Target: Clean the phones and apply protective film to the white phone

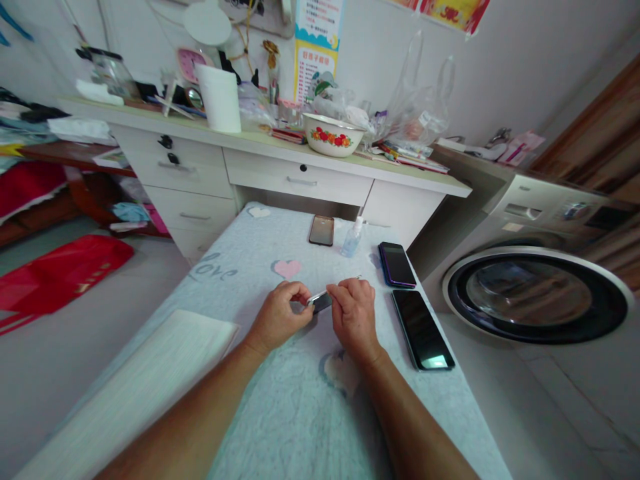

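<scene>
Left hand (284,313) low over bench (280,413), forearm slanting in from lower left, thumb and index finger pinching near end of dark device (321,303). Right hand (356,317) opposite, back up, fingers curled together at device's other end; exact grip hidden. Device between hands, spray bottle (353,239) beyond, two phones right.

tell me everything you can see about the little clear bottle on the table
The bottle is small and see-through, probably plastic, with a faint bluish tint and a narrow whitish top that looks like a spray head. It stands on the pale blue tablecloth, beyond the right hand, between a brown phone case and a purple-edged phone. No hand touches it. Whether it holds liquid is unclear.
</scene>
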### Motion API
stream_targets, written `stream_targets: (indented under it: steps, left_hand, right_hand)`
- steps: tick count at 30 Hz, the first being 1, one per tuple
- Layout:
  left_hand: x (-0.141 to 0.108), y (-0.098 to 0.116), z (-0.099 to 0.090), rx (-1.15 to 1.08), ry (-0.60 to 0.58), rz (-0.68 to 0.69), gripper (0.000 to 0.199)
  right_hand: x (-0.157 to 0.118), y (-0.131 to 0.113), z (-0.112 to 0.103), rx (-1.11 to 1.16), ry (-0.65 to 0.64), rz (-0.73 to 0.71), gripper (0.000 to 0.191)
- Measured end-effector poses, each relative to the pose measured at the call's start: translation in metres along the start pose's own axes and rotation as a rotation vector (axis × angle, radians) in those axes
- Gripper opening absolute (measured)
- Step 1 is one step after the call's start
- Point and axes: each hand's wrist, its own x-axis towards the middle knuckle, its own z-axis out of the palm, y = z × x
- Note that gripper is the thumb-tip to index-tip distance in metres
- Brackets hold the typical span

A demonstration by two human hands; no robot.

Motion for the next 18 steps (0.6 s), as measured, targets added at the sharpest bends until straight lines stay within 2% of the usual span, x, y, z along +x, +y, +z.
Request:
stream_targets:
  steps: [6, 11, 18]
  left_hand:
    - [0.0, 0.0, 0.001, -0.017, 0.006, 0.001, 0.005]
    - [0.0, -0.004, 0.002, -0.02, -0.007, -0.012, 0.004]
    - [0.0, -0.004, 0.001, -0.011, -0.003, -0.005, 0.004]
  right_hand:
    - [-0.001, -0.016, 0.001, 0.053, -0.068, -0.058, 0.021]
    - [-0.001, -0.024, 0.0, 0.087, -0.108, -0.125, 0.029]
    - [0.002, -0.02, -0.003, 0.05, -0.1, -0.137, 0.027]
